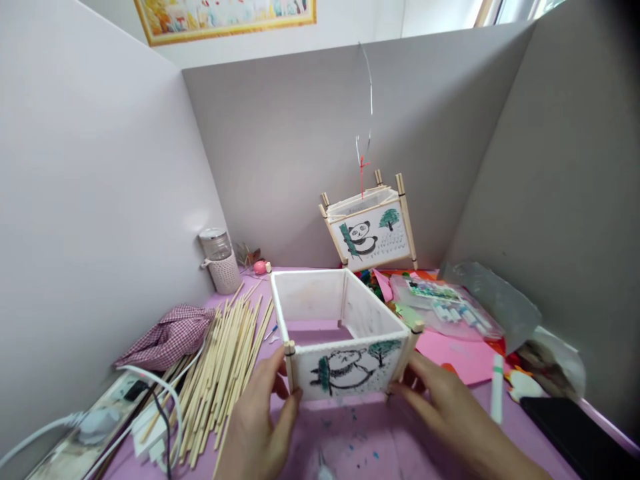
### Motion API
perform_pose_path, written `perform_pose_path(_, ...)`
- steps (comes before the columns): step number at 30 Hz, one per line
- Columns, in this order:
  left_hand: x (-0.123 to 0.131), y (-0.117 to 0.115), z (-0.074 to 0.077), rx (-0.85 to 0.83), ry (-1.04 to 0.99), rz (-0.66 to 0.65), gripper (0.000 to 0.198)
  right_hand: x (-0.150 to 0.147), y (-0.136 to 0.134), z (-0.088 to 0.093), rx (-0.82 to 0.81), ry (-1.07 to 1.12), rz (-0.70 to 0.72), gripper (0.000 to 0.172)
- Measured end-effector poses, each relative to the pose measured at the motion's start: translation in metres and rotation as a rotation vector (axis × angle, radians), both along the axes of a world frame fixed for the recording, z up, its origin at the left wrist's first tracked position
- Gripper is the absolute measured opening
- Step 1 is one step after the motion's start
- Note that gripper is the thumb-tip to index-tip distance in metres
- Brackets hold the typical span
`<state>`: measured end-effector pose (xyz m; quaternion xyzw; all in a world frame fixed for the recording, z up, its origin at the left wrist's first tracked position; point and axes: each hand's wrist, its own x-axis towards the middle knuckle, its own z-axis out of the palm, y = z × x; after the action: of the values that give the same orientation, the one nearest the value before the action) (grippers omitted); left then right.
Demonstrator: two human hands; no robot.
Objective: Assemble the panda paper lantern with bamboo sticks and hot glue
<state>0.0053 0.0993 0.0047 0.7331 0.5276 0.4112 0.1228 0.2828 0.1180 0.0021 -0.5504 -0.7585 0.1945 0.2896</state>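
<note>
A lantern (345, 370) with white panels and chopstick corner posts is between my two hands, low over the purple table. A panda and a green tree are drawn on its front panel, and its top is open. My left hand (267, 407) grips the front left post, thumb in front and fingers partly hidden behind. At the front right post, my right hand (435, 393) pinches near the lower corner. Behind, a similar lantern (373, 233) with a panda picture hangs tilted from a red string (362, 175) and a wire.
Loose chopsticks (225, 373) lie at the left beside a checked cloth (167, 337), a power strip (75, 427) and cables. A jar (220, 260) stands behind them. On the right are pink paper (457, 357), paint tubes (457, 313), a marker (497, 390) and a black phone-like slab (575, 437). Grey partitions surround the table.
</note>
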Motion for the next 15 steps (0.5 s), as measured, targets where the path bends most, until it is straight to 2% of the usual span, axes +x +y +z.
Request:
perform_pose_path(4, -0.013, 0.003, 0.010, 0.024, 0.107, -0.069, 0.042, -0.012, 0.002, -0.019, 0.041, -0.070, -0.068, 0.025)
perform_pose_path(7, -0.034, 0.008, 0.031, -0.071, 0.115, -0.127, 0.045, -0.014, 0.001, -0.023, 0.076, -0.109, -0.097, 0.026)
perform_pose_path(8, -0.041, 0.012, 0.040, -0.085, 0.064, -0.093, 0.042, -0.014, 0.001, -0.024, 0.094, -0.109, -0.092, 0.025)
perform_pose_path(10, -0.049, 0.028, 0.057, -0.105, -0.105, 0.005, 0.032, -0.013, 0.001, -0.024, 0.135, -0.093, -0.077, 0.024)
perform_pose_path(12, -0.050, 0.053, 0.069, -0.109, -0.299, 0.094, 0.035, -0.012, 0.000, -0.025, 0.161, -0.075, -0.066, 0.023)
perform_pose_path(15, -0.039, 0.097, 0.076, -0.104, -0.459, 0.042, 0.049, -0.013, -0.001, -0.028, 0.171, -0.062, -0.069, 0.023)
